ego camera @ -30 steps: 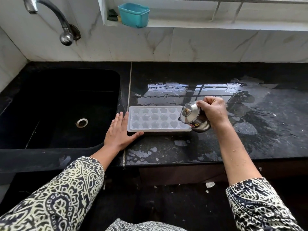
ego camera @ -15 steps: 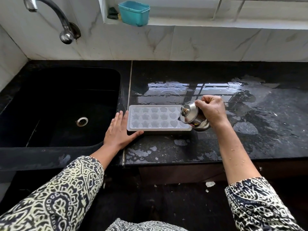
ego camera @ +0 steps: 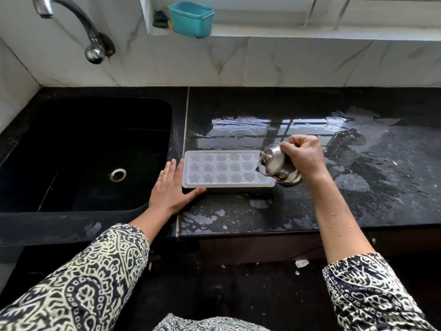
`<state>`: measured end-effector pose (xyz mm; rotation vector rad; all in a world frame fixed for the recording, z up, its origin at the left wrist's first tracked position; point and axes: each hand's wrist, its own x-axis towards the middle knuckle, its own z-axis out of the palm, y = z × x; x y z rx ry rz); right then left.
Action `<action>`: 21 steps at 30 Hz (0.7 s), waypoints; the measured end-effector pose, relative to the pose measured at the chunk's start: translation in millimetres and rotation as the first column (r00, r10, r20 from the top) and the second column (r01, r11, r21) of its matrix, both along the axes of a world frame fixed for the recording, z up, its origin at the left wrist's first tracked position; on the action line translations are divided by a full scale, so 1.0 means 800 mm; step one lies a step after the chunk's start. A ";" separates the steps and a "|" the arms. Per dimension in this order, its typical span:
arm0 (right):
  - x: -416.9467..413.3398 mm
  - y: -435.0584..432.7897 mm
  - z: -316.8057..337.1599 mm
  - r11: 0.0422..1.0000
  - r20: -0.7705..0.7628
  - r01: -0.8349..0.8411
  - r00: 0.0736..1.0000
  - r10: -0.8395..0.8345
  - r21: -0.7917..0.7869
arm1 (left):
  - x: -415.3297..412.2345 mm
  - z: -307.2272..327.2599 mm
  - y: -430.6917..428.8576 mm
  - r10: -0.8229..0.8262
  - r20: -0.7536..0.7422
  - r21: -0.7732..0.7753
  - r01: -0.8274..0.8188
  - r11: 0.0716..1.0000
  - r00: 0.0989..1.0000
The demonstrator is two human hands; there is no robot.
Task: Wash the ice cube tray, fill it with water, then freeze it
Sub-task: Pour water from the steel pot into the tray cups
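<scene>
Gripped tight in the right hand (ego camera: 304,156), a shiny steel pot (ego camera: 278,167) with a lid and a small knob is tipped sideways over the right end of the ice cube tray (ego camera: 224,170), just right of the middle of the frame. All the fingers curl around the pot. A small round gold mark and a bit of red label show low on the pot, but the writing is too small to read.

The left hand (ego camera: 170,188) lies flat and open on the counter (ego camera: 262,218), fingers straight, touching the tray's left end, with the thumb along its near edge. The white tray sits flat on the wet black counter, beside the black sink (ego camera: 83,151) at the left. Its cups are shaped like stars, flowers and hearts. A teal tub (ego camera: 192,19) sits on the ledge at the top, and a tap (ego camera: 78,27) is at the upper left.
</scene>
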<state>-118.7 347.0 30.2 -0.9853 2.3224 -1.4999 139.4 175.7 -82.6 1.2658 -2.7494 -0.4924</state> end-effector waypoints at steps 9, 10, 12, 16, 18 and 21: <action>-0.001 0.000 -0.001 1.000 -0.020 0.002 1.000 -0.002 0.028 | 0.000 0.000 0.000 -0.001 0.001 0.001 0.001 1.000 1.000; -0.002 0.000 -0.002 0.999 -0.025 0.005 1.000 -0.004 0.033 | 0.000 0.000 0.000 -0.001 0.004 -0.002 0.001 1.000 1.000; -0.003 0.000 -0.003 0.999 -0.036 0.010 0.999 -0.009 0.042 | 0.000 0.000 0.000 -0.001 0.003 -0.005 0.001 1.000 1.000; -0.002 -0.001 -0.004 0.999 -0.033 0.008 0.999 -0.007 0.047 | 0.000 -0.001 0.000 0.000 0.001 -0.001 0.000 1.000 1.000; -0.002 0.000 -0.004 0.999 -0.030 0.003 1.000 -0.002 0.037 | 0.000 -0.001 -0.001 0.000 0.004 -0.003 0.000 1.000 1.000; -0.003 0.001 -0.006 1.000 0.005 -0.003 1.000 0.003 0.012 | 0.000 -0.002 -0.002 0.000 0.001 -0.001 0.000 1.000 1.000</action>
